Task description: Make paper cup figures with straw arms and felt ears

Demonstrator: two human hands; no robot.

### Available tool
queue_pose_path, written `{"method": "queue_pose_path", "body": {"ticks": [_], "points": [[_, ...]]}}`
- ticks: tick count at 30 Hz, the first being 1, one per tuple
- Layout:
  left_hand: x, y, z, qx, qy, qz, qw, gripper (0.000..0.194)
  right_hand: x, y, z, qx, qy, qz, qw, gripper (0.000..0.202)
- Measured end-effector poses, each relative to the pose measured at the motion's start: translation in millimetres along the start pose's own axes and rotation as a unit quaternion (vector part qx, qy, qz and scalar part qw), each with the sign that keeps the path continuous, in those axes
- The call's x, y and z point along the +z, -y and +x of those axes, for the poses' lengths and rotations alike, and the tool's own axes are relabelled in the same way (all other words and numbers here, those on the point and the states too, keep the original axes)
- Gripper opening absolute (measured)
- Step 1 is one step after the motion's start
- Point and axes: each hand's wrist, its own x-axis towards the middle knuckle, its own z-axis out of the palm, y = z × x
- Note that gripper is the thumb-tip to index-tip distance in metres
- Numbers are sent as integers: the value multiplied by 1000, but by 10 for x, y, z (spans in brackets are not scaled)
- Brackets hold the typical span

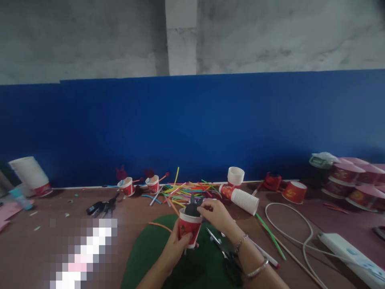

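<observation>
My left hand (173,249) is wrapped around a red-and-white paper cup (189,228), held up over a dark green sheet (144,257). A dark cutout with two pointed ears (191,208) stands at the cup's rim. My right hand (215,214) pinches at the right edge of this cutout, close to the rim. Its fingertips partly hide the contact. Below the right wrist, scissors (221,247) with dark handles lie on the green sheet. An orange strip (161,226) reaches toward the cup from the left.
Colourful straws (186,188) lie heaped at the back. Two decorated cups (127,188) stand left of them; a stack of cups (240,199) lies on its side to the right. A white cable (309,224) loops near a power strip (351,255). Dark tools (104,206) lie left.
</observation>
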Motion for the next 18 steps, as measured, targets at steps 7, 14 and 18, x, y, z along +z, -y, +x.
{"method": "queue_pose_path", "body": {"ticks": [7, 14, 18], "points": [[46, -57, 55, -53, -41, 91, 994, 54, -27, -128, 77, 33, -56, 59, 996, 43], [12, -135, 143, -149, -110, 236, 954, 55, -188, -389, 118, 83, -27, -100, 991, 31], [-75, -191, 136, -176, -121, 316, 924, 54, -155, -527, 54, 106, 34, -174, 978, 15]]}}
